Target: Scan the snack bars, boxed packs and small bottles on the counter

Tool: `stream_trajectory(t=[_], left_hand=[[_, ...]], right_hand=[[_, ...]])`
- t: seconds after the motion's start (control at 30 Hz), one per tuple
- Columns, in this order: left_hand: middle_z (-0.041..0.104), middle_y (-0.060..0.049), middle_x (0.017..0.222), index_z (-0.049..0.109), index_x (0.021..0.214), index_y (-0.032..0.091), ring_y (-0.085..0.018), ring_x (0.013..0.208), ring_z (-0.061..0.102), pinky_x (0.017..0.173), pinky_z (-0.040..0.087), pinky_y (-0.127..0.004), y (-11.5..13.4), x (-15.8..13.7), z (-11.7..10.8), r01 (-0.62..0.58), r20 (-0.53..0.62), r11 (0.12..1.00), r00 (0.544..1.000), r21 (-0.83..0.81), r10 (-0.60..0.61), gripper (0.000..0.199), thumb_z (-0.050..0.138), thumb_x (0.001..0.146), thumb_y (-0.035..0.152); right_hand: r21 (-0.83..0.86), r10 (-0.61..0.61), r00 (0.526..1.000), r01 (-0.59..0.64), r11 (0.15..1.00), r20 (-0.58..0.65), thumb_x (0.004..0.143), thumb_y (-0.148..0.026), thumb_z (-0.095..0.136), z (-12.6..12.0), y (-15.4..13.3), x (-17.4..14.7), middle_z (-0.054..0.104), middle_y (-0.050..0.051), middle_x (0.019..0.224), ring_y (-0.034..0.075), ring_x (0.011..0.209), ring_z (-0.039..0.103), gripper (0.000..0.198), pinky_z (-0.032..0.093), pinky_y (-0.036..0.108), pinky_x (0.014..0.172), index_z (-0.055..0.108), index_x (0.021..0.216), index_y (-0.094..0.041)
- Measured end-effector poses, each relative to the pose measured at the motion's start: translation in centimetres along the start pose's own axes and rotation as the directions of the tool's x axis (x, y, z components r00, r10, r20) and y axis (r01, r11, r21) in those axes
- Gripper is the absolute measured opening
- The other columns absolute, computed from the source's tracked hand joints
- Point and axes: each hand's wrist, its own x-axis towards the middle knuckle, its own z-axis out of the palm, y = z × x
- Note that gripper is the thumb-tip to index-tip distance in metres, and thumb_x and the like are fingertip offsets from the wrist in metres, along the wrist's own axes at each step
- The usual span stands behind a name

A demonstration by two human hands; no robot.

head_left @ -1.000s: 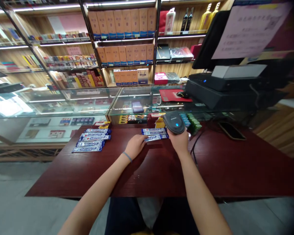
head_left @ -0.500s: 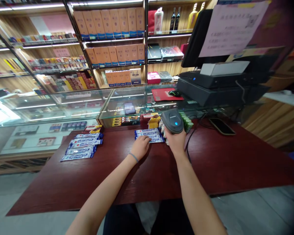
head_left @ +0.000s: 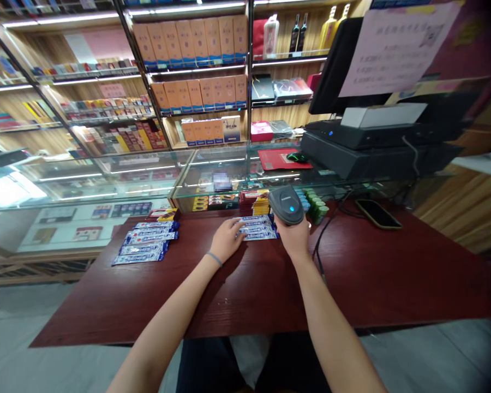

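Note:
My right hand (head_left: 293, 237) is wrapped round the handle of a dark grey barcode scanner (head_left: 287, 204) with a blue light on its top. Under and beside the scanner head lies a row of slim blue-and-white packets (head_left: 260, 228). My left hand (head_left: 228, 240) rests at the left end of that row, its fingers apart and touching the packets. Another group of similar blue-and-white packets (head_left: 145, 243) lies overlapped farther left on the table. Behind the near row stand red and yellow packs (head_left: 257, 202), with green-topped cylinders (head_left: 318, 209) to the right of the scanner.
The dark red table (head_left: 376, 278) meets a glass display counter (head_left: 204, 191). A phone (head_left: 378, 214) and black cables (head_left: 319, 245) lie to the right. Behind are a red mouse pad (head_left: 274, 159), a mouse (head_left: 297, 157), a monitor (head_left: 335, 65) and stocked shelves.
My left hand has slid slightly left along the packets, with its fingers more spread. The scanner stays in my right hand, nearly in place. The whole view has shifted a little.

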Motion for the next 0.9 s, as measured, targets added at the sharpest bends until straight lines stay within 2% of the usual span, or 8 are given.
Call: stream_trajectory(t=[0.17, 0.27, 0.43, 0.53, 0.67, 0.8, 0.9], left_hand=[[0.065, -0.01, 0.118, 0.063, 0.121, 0.02, -0.024, 0.114, 0.058, 0.103, 0.047, -0.042, -3.8, -2.7, -4.8, 0.1, -0.122, 0.994, 0.988, 0.032, -0.096, 0.029, 0.052, 0.094, 0.021], [0.066, -0.009, 0.111, 0.063, 0.118, 0.02, -0.023, 0.108, 0.059, 0.099, 0.048, -0.04, -5.8, -5.5, -7.3, 0.163, -0.153, 0.984, 0.977, 0.077, -0.15, 0.027, 0.05, 0.094, 0.019], [0.063, -0.009, 0.114, 0.061, 0.119, 0.021, -0.024, 0.109, 0.058, 0.098, 0.047, -0.039, -9.2, -10.2, -11.0, 0.277, -0.183, 0.941, 0.953, 0.193, -0.243, 0.028, 0.048, 0.094, 0.019], [0.062, -0.01, 0.116, 0.061, 0.122, 0.021, -0.025, 0.109, 0.057, 0.098, 0.047, -0.04, -11.5, -12.5, -13.1, 0.346, -0.205, 0.898, 0.933, 0.273, -0.297, 0.03, 0.048, 0.094, 0.019], [0.06, -0.012, 0.118, 0.063, 0.122, 0.02, -0.027, 0.113, 0.056, 0.1, 0.046, -0.042, -14.0, -14.8, -15.0, 0.432, -0.25, 0.83, 0.898, 0.353, -0.362, 0.033, 0.048, 0.093, 0.017], [0.059, -0.013, 0.125, 0.064, 0.123, 0.021, -0.028, 0.123, 0.052, 0.105, 0.043, -0.043, -15.3, -15.8, -15.2, 0.489, -0.268, 0.784, 0.871, 0.383, -0.412, 0.036, 0.047, 0.091, 0.014], [0.055, -0.012, 0.137, 0.061, 0.129, 0.023, -0.028, 0.131, 0.047, 0.109, 0.038, -0.045, -15.7, -16.0, -14.8, 0.51, -0.236, 0.761, 0.86, 0.4, -0.453, 0.04, 0.044, 0.093, 0.015]], right_hand=[[-0.023, -0.077, 0.996, 0.077, 0.997, 0.04, 0.073, -0.039, 0.071, 1.1, -0.4, -1.1, 0.073, 0.013, 0.104, 0.027, 0.097, 0.07, 0.04, 0.055, 0.041, 0.085, 0.064, 0.106, -0.018], [-0.051, -0.091, 0.988, 0.098, 0.994, 0.126, 0.072, -0.04, 0.071, 2.2, -1.0, -2.1, 0.074, 0.013, 0.102, 0.029, 0.096, 0.07, 0.043, 0.056, 0.04, 0.081, 0.064, 0.108, -0.018], [-0.101, -0.123, 0.948, 0.159, 0.982, 0.294, 0.073, -0.041, 0.067, 3.9, -2.4, -4.2, 0.076, 0.013, 0.096, 0.03, 0.09, 0.072, 0.042, 0.057, 0.039, 0.075, 0.067, 0.108, -0.019], [-0.127, -0.13, 0.903, 0.198, 0.972, 0.409, 0.074, -0.04, 0.064, 4.5, -3.1, -5.3, 0.076, 0.011, 0.089, 0.031, 0.083, 0.073, 0.04, 0.056, 0.038, 0.069, 0.068, 0.108, -0.02], [-0.116, -0.192, 0.834, 0.291, 0.95, 0.518, 0.076, -0.037, 0.063, 5.2, -3.7, -6.7, 0.076, 0.008, 0.091, 0.029, 0.081, 0.073, 0.041, 0.055, 0.035, 0.067, 0.066, 0.114, -0.023], [-0.039, -0.324, 0.747, 0.422, 0.906, 0.581, 0.079, -0.034, 0.062, 5.7, -4.1, -7.9, 0.075, 0.007, 0.092, 0.026, 0.082, 0.073, 0.031, 0.054, 0.031, 0.067, 0.065, 0.108, -0.023], [0.008, -0.424, 0.684, 0.522, 0.853, 0.593, 0.081, -0.029, 0.059, 6.1, -4.1, -8.6, 0.074, 0.007, 0.092, 0.024, 0.08, 0.072, 0.023, 0.053, 0.03, 0.067, 0.064, 0.102, -0.021]])
